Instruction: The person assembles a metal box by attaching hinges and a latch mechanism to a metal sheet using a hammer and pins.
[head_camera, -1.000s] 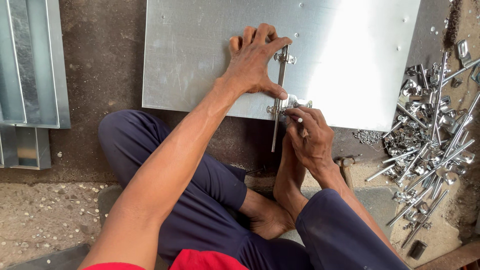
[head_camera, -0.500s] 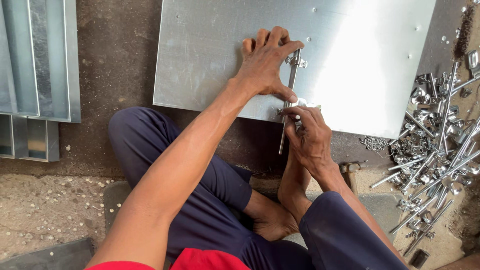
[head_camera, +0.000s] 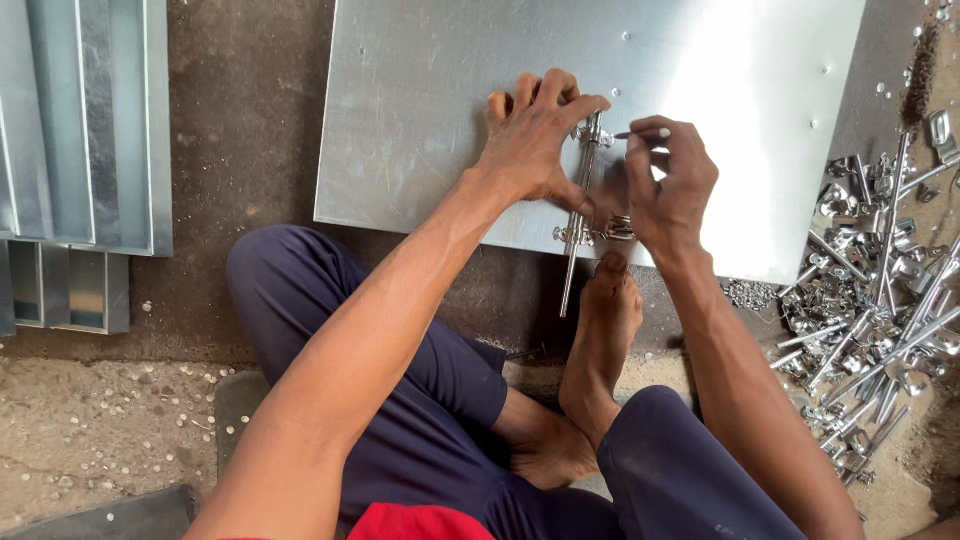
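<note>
navy trousers, red shirt, bare feet

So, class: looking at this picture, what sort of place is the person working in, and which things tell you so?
Probably a small metal workshop, with work done on the floor. A flat metal sheet lies on bare ground, folded metal channels are stacked nearby, and a heap of loose rods and fittings lies beside the seated person.

One metal sheet (head_camera: 420, 110), one rod latch (head_camera: 580, 215), two hands, one bare foot (head_camera: 603, 340), one heap of loose metal fittings (head_camera: 880, 290), uncountable.
</note>
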